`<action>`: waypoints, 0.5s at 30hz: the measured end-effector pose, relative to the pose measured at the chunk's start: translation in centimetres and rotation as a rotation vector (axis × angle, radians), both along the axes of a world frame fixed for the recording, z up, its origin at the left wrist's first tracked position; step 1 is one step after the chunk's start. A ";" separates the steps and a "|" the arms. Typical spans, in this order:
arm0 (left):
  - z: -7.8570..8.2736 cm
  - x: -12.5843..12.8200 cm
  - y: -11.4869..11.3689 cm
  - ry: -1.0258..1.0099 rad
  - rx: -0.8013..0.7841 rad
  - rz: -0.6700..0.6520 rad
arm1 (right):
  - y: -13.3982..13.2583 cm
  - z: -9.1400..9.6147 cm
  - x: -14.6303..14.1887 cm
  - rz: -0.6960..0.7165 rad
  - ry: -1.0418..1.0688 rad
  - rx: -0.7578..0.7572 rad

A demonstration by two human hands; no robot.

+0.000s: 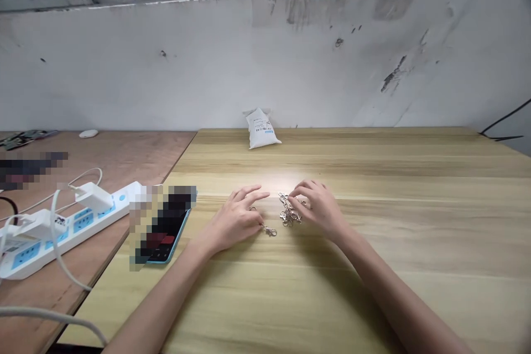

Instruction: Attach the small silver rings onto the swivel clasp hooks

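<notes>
A small heap of silvery lobster clasps (291,217), some with rings, lies on the light wooden table in front of me. From its right side my right hand (321,210) reaches over the heap, thumb and index fingertips close together on a clasp at its upper edge. To the left, my left hand (236,218) rests low over the table with index and middle fingers stretched out. Beside its thumb lies a separate lobster clasp (270,231). A bit of metal ring (253,208) shows between the thumb and index finger; the rest is hidden under the hand.
A white labelled packet (262,130) stands near the wall. Left of my arm lies a phone (169,238) in a blue case, partly pixelated. A white power strip (83,227) with chargers and cables (62,254) occupies the brown table at left.
</notes>
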State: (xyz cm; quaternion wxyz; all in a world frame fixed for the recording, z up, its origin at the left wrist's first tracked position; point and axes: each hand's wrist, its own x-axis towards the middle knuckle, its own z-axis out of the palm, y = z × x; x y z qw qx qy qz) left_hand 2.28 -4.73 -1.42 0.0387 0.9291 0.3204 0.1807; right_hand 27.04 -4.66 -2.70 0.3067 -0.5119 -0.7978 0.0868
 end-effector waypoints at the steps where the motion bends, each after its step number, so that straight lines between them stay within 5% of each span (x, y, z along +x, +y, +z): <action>1: 0.3 -0.3 0.0 0.000 -0.058 -0.018 | 0.3 -0.3 0.0 -0.049 -0.022 0.011; 7: 1.8 -3.4 1.1 -0.046 -0.384 0.035 | 1.2 -1.6 -1.3 -0.048 -0.214 0.110; 11: 0.7 -4.2 2.6 -0.138 -0.211 0.327 | 0.9 -1.4 -1.8 -0.035 -0.304 0.143; 15: -0.7 -3.5 3.5 -0.042 -0.063 0.349 | 0.5 -1.1 -2.1 -0.023 -0.345 0.172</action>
